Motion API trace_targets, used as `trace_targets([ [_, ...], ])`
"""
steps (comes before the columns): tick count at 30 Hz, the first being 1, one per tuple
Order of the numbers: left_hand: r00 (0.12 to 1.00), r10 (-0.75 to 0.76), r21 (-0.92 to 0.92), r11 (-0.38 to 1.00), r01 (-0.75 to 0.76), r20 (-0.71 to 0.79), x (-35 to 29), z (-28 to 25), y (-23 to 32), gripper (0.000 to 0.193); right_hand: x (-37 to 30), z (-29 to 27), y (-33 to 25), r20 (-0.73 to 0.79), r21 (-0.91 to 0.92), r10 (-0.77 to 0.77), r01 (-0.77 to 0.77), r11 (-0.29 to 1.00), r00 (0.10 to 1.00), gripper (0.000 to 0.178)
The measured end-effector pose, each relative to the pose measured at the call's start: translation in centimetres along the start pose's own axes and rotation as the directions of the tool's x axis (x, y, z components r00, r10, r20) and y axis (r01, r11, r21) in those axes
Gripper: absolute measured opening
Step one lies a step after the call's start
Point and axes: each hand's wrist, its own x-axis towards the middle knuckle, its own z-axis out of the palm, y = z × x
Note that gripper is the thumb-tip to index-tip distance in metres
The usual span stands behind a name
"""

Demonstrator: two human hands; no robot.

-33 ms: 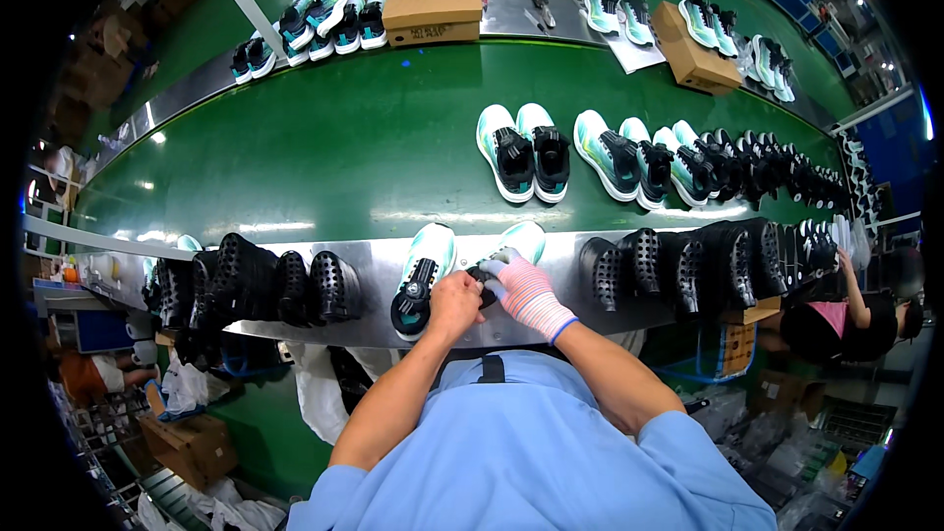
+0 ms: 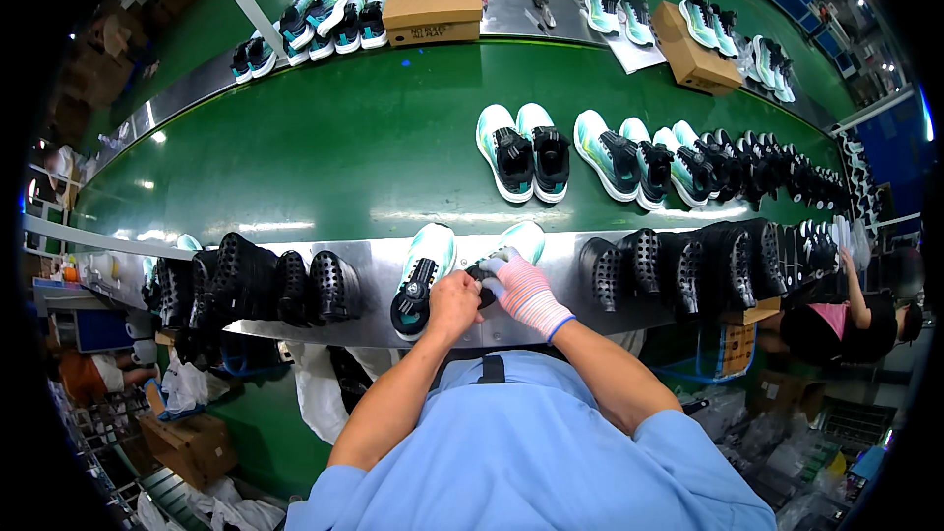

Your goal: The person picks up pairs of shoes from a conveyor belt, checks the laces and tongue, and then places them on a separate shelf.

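Observation:
A mint-and-white sneaker (image 2: pixel 521 240) with a black upper lies on the metal ledge in front of me, its toe pointing away. My left hand (image 2: pixel 455 305), bare, is closed with its fingertips at the black part of this shoe. On the shoe's other side, my right hand (image 2: pixel 531 297) wears a striped knit glove, its fingers bent round the same black part. Both hands meet there and cover most of the shoe, so exactly what the fingertips pinch is hidden. Just left of my left hand stands the matching sneaker (image 2: pixel 433 258), with a round dial on its tongue.
Black perforated shoe forms (image 2: pixel 246 275) stand left on the ledge, with more forms (image 2: pixel 644 261) to the right. Across the green belt (image 2: pixel 324 147), sneaker pairs (image 2: pixel 521 152) run rightward. A cardboard box (image 2: pixel 433 0) sits on the far ledge. A person (image 2: pixel 855 324) is at the right.

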Motion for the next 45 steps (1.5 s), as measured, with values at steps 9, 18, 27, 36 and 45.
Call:
trace_targets([
  [9,0.999,-0.029,0.008,1.0,0.029,-0.016,0.0,-0.5,0.7,0.02,-0.4,0.1,0.6,-0.056,0.133,0.1,-0.092,0.987,0.993,0.041],
  [18,0.999,0.026,0.037,0.999,-0.025,-0.03,-0.1,0.3,0.0,0.021,-0.3,2.6,-0.4,-0.14,0.107,0.236,-0.222,0.969,0.962,0.047],
  [27,0.997,0.074,0.027,0.997,-0.074,-0.001,0.0,1.2,-1.4,0.019,-0.3,1.3,2.7,-0.054,0.2,-0.071,0.081,0.977,0.996,0.036],
  [36,0.994,0.109,0.086,0.991,-0.106,-0.03,0.4,0.9,-0.8,0.019,-1.5,4.1,0.8,-0.257,0.25,0.173,-0.107,0.962,0.951,0.038],
  [45,0.997,-0.062,-0.058,0.996,0.065,0.048,0.4,0.8,1.1,0.019,-1.3,1.6,0.7,-0.194,0.236,0.104,-0.057,0.97,0.976,0.039],
])
